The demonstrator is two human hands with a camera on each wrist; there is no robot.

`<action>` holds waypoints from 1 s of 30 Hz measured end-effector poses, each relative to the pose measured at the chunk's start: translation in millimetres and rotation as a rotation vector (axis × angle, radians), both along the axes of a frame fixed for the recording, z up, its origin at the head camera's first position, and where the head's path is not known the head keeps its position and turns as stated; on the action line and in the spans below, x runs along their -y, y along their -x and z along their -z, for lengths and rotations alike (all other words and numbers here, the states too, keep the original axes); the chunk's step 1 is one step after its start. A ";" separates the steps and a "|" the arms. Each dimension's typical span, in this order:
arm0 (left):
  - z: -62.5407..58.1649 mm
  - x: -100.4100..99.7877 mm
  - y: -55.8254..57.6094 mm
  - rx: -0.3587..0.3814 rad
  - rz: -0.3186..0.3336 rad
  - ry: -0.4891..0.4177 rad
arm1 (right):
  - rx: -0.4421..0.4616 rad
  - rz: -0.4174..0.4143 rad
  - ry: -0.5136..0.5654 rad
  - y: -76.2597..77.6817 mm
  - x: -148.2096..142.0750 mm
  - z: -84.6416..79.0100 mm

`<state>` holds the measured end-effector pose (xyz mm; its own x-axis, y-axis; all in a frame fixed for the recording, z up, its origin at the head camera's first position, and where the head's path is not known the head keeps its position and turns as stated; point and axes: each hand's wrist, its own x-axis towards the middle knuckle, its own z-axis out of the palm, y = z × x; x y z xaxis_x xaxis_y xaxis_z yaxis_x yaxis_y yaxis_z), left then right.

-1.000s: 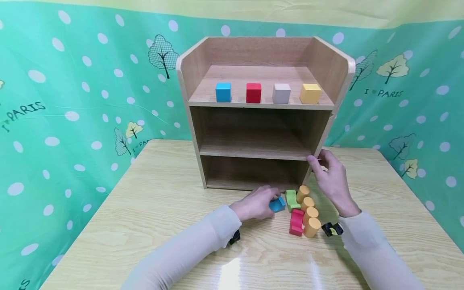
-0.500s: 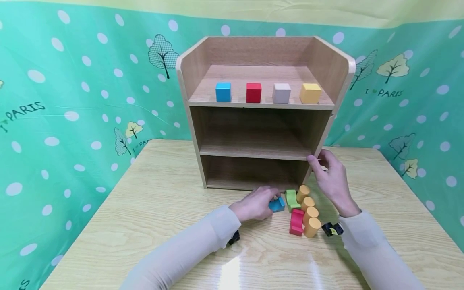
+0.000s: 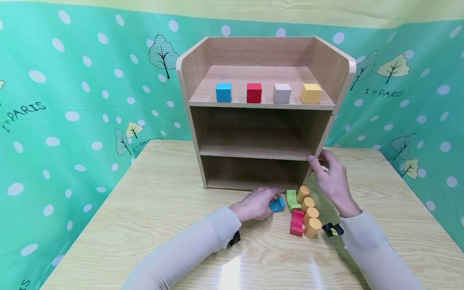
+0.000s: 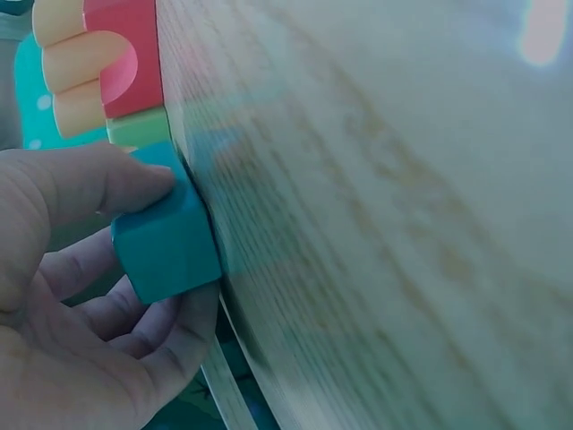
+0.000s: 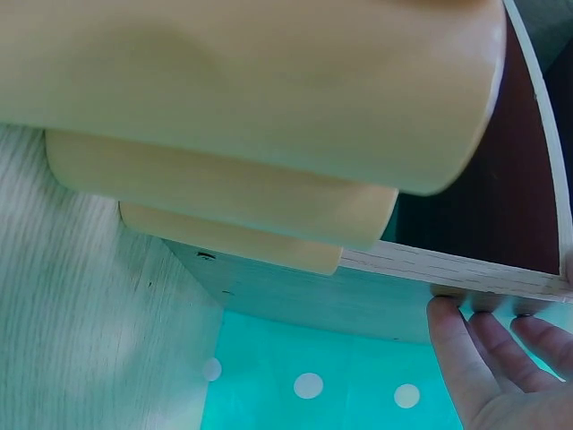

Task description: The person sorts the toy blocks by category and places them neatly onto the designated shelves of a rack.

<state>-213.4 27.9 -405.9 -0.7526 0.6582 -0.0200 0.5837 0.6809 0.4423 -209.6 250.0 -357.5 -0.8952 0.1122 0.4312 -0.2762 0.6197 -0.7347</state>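
Observation:
My left hand (image 3: pixel 255 203) pinches a blue arch-shaped block (image 3: pixel 277 204) lying on the table in front of the shelf. In the left wrist view, the thumb lies over the block's top and the fingers curl beneath its far side. Right of it are a green arch block (image 3: pixel 292 200) and a red arch block (image 3: pixel 297 222), beside a row of several orange cylinders (image 3: pixel 313 228). With its thumb at the front edge and fingertips on the outer face, my right hand (image 3: pixel 331 177) grips the right side panel of the wooden shelf (image 3: pixel 259 157).
Along the front of the shelf's top level stand a blue cube (image 3: pixel 223 92), a red cube (image 3: pixel 253 93), a grey cube (image 3: pixel 281 94) and a yellow cube (image 3: pixel 310 94). The shelf stands on a wooden table (image 3: pixel 152 193) before a green dotted curtain (image 3: pixel 90 100).

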 end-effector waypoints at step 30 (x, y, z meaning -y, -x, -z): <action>-36.2 3.5 -4.5 -0.064 0.043 0.013 | 0.004 -0.009 0.018 -0.3 1.0 0.5</action>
